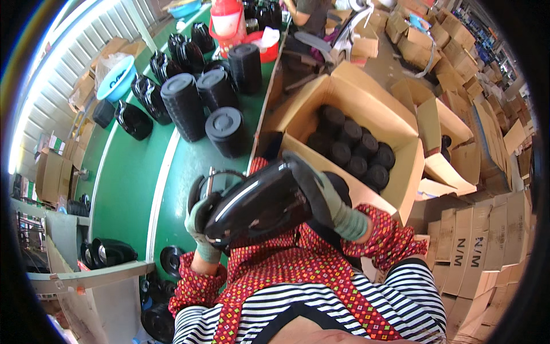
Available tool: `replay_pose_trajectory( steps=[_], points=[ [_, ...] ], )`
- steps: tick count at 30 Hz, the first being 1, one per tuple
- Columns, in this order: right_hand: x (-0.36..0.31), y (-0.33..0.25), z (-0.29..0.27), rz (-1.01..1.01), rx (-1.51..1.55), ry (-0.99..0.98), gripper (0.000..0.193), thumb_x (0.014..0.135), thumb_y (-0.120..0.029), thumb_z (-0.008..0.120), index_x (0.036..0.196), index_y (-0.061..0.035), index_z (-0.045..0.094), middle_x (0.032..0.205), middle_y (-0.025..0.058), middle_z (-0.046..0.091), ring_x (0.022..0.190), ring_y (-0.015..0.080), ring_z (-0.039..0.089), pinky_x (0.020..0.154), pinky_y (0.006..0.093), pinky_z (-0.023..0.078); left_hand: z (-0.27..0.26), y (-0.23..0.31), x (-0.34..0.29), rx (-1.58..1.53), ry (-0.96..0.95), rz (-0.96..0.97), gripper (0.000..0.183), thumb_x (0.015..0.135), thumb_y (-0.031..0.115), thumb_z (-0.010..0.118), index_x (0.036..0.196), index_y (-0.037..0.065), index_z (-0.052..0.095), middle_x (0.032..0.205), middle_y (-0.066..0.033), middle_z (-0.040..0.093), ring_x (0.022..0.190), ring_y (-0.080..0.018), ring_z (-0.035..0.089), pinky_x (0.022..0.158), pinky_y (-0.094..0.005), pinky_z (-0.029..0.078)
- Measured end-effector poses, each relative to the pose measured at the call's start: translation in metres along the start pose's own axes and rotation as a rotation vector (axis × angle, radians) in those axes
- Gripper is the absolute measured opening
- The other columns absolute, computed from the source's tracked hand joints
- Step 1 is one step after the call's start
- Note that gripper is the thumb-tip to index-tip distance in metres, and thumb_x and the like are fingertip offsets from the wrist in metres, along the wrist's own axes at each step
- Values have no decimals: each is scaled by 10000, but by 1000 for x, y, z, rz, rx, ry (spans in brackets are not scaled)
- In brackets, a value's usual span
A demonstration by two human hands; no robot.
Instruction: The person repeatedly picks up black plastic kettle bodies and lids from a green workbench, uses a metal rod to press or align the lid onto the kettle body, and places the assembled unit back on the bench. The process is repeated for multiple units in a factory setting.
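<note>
A glossy black jug-shaped piece (263, 200) lies tilted across my front, held up between both hands. My left hand (201, 221), in a grey-green glove with dark fingers, is closed round its left end. A shiny metal rim (220, 179) shows beside that hand's fingers. On the right, my right hand (323, 198), gloved alike, is closed over the piece's upper right end. Its fingertips are partly hidden. Just beyond, a short stack of round black lids (227, 132) stands on the green bench (186, 172).
Taller lid stacks (183, 106) and several glossy black jug-shaped pieces (134, 120) stand farther along the bench, near a red bucket (227, 26) and a blue basin (116, 79). An open carton (409, 172) at right holds black lid stacks. A co-worker's arm (295, 12) shows at the far end.
</note>
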State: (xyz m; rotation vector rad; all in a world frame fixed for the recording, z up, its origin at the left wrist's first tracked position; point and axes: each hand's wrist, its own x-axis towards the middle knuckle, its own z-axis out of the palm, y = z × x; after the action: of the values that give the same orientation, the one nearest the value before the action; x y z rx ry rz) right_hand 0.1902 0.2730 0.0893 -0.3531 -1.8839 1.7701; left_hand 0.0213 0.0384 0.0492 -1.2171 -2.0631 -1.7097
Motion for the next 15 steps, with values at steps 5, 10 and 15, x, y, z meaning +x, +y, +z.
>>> replay_pose_trajectory(
  steps=[5,10,15],
  points=[
    [-1,-38,8,-378,-284,-162,741,1001,-369,676,1575,21,416,1491,259,468,1361,408,493,1181,455,363,4,-69,-53,-267,-320,-306,596,919,251,799,1405,-19,586,1351,-185,679,1310,-350,631,1082,-483,537],
    [4,-49,2,-629,-494,-305,851,936,-453,705,1586,4,401,1502,328,413,1396,514,418,1197,553,318,25,-40,-16,-648,-573,-529,699,958,224,766,1548,-7,471,1506,-171,591,1289,-299,649,1146,-456,508],
    [12,-24,7,-199,-6,-123,640,1048,-335,602,1568,-8,422,1459,210,515,1380,332,491,1183,401,358,0,-22,9,-274,-278,-153,705,789,199,905,1384,-36,608,1407,-196,659,1230,-321,682,1072,-411,549]
  ],
)
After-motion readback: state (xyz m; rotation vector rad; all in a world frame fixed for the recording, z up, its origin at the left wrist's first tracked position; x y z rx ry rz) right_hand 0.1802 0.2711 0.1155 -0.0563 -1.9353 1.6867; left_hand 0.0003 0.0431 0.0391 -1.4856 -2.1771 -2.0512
